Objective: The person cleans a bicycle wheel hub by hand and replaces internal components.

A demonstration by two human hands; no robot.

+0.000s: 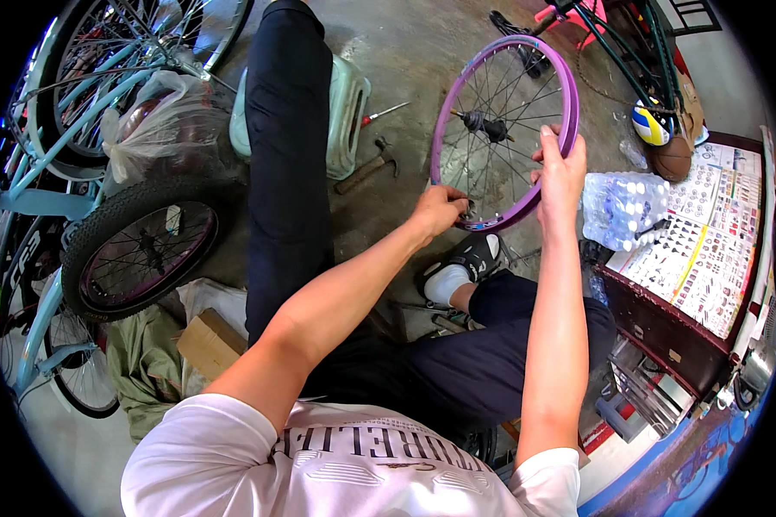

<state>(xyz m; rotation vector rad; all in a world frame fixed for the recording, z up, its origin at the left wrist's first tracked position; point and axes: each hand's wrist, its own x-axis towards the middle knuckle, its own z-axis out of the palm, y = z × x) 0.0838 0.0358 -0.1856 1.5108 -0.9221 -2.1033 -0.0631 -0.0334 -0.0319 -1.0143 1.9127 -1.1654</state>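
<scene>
A purple-rimmed bicycle wheel (572, 95) without a tyre is held up in front of me, its thin spokes running to a black hub (491, 129). My right hand (560, 168) is closed around the rim's right side, thumb over its edge. At the lower left of the rim, my left hand (442, 209) is closed in a pinch by the spoke ends. Something small and dark shows at its fingertips, too small to make out.
A hammer (366, 172) and a screwdriver (385, 114) lie on the floor beside a pale green stool (347, 121). Bicycles and a tyred wheel (142, 250) crowd the left. Shrink-wrapped bottles (621, 207) sit at a dark cabinet (664, 323) on the right; balls (671, 159) lie beyond.
</scene>
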